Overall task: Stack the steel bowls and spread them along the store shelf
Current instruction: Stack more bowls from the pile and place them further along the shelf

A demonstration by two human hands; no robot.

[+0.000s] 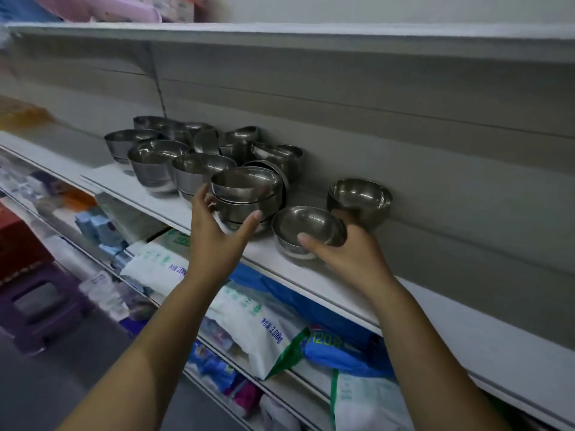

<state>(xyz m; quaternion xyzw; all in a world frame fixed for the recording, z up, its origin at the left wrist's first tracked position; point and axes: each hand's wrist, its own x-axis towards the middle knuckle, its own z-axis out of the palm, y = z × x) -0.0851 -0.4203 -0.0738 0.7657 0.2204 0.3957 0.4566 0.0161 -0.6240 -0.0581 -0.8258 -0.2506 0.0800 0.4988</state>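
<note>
On the shelf (466, 334), fingers of the right hand (351, 256) grip a tilted bowl (308, 225) at 3 o'clock of the stack (245, 194), flanked by the open left hand (214, 234); steadying the stack and lowering the bowl level should nest it

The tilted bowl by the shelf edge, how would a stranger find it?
Find the long white shelf crowded with steel bowls. At the crowd's right end, near the front edge, is the tilted bowl. Only this one is pinched by the right hand; the lone bowl behind stands upright.
</note>
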